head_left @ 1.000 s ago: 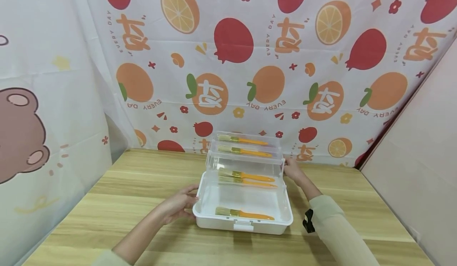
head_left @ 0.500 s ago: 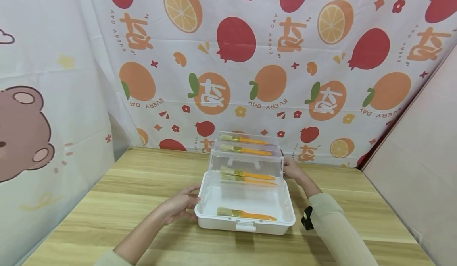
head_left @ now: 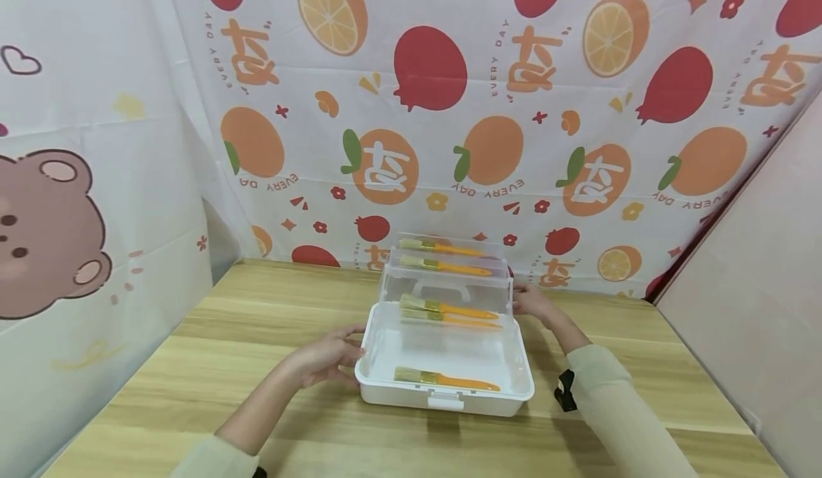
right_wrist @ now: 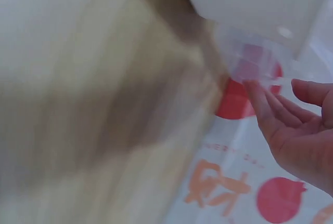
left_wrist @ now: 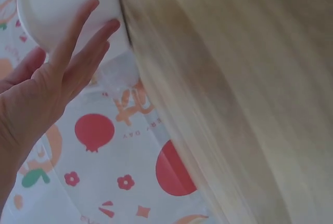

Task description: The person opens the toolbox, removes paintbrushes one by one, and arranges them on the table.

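In the head view a white plastic box (head_left: 444,353) stands with its clear lid (head_left: 417,287) swung up at the back. One paintbrush (head_left: 449,379) with an orange handle lies along the front inside. More such paintbrushes (head_left: 452,309) show at the back and in the clear upper part; some may be reflections. My left hand (head_left: 324,358) rests on the box's left side. Its straight fingers (left_wrist: 86,39) touch the outer wall in the left wrist view. My right hand (head_left: 534,303) is at the right of the lid, its extended fingertips (right_wrist: 253,90) at the clear plastic, thumb apart.
A wood-grain table (head_left: 270,307) carries the box. A fruit-print cloth (head_left: 430,143) hangs behind it, a bear-print cloth (head_left: 154,200) at the left, and a pale panel (head_left: 758,271) at the right. A white latch (head_left: 446,401) sits on the box front.
The head view has shifted a little, so the scene sits further right. A handle on the clear lid now shows plainly. Both hands stay at the box's sides.
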{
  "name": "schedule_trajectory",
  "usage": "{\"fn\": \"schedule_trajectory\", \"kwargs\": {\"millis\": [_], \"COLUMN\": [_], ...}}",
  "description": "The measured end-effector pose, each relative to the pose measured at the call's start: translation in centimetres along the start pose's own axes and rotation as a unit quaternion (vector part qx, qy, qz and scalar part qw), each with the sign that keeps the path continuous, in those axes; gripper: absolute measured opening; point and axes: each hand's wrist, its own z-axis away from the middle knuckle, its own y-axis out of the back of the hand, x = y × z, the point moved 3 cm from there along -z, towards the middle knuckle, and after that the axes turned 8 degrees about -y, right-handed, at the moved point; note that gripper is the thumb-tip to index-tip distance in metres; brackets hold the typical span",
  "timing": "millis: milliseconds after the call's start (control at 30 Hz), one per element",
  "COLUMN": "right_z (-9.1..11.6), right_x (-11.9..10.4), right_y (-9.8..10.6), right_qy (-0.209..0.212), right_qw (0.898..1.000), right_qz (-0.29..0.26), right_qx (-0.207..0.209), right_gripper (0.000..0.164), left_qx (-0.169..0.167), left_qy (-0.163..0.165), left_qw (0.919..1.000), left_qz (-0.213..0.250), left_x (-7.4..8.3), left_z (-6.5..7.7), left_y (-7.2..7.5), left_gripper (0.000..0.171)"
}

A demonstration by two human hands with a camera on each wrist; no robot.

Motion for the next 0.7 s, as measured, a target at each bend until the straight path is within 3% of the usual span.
{"fn": "schedule_trajectory", "kwargs": {"millis": [67,167,200,300,400,700], "right_z": [2.4,7.5,9.1,11.8,13.3,16.4], "right_x": [-3.4,-10.1,-12.2,-15.5,-17.1,-19.1], "right_y": [0.0,-0.5,-0.7,-0.7,-0.7,-2.6], "right_qy": [-0.011,0.034,0.028,0.077,0.083,0.121], "right_qw": [0.998,0.989,0.983,0.97,0.964,0.968], "right_qz": [0.044,0.106,0.135,0.169,0.175,0.152], "right_qx": [0.045,0.097,0.122,0.155,0.182,0.157], "right_gripper": [0.036,0.027,0.025,0.021,0.019,0.019], "left_qx": [-0.004,-0.005,-0.006,-0.001,0.005,0.023], "left_qy": [0.008,0.018,0.019,0.02,0.018,0.001], "left_qw": [1.0,0.9998,0.9997,0.9996,0.9995,0.9985], "left_qz": [-0.002,-0.008,-0.012,-0.02,-0.025,-0.049], "left_x": [0.1,0.2,0.3,0.5,0.5,0.1], "left_z": [-0.3,-0.6,-0.7,-0.8,-0.7,-0.2], "left_y": [0.1,0.2,0.2,0.0,-0.2,-0.5], "left_gripper": [0.058,0.057,0.057,0.058,0.058,0.053]}}
